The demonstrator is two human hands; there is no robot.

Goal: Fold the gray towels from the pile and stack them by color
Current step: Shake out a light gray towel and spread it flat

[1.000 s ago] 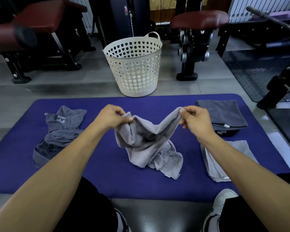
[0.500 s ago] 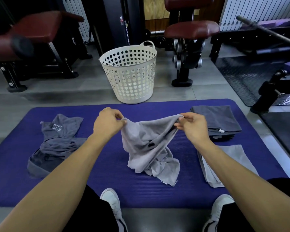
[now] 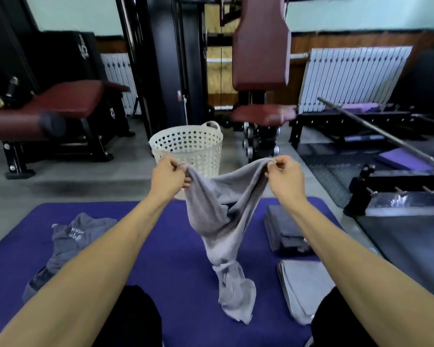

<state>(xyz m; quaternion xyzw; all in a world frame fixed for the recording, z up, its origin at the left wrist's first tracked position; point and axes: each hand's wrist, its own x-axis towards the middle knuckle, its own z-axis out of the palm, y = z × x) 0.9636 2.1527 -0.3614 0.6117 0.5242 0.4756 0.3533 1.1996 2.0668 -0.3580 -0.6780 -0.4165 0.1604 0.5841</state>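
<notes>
Head cam: both hands are up at chest height over the mat, each pinching the top edge of a light gray towel. Left hand has thumb and curled fingers clamped on the left part of that edge; right hand pinches the right part the same way. Hands sit level, near each other, edge sagging in a shallow U between them. Towel hangs straight down from the fingers, long axis vertical, bunched and twisted in the lower half, bottom end touching or just off the mat, can't tell which. So the cloth lies below and between the hands, neither hand clearly nearer. My read: it isn't spread yet. Next move likely needs the hands pulled apart along the edge to take out the sag, then a shake to undo the twist before laying it flat. Risk: the pinches may not be on true corners, so it could open skewed. Targets are on the right: dark gray stack farther out, light gray stack nearer, just beside the right forearm; light one matches. Unfolded pile lies left on the mat. Basket stands beyond the mat.
</notes>
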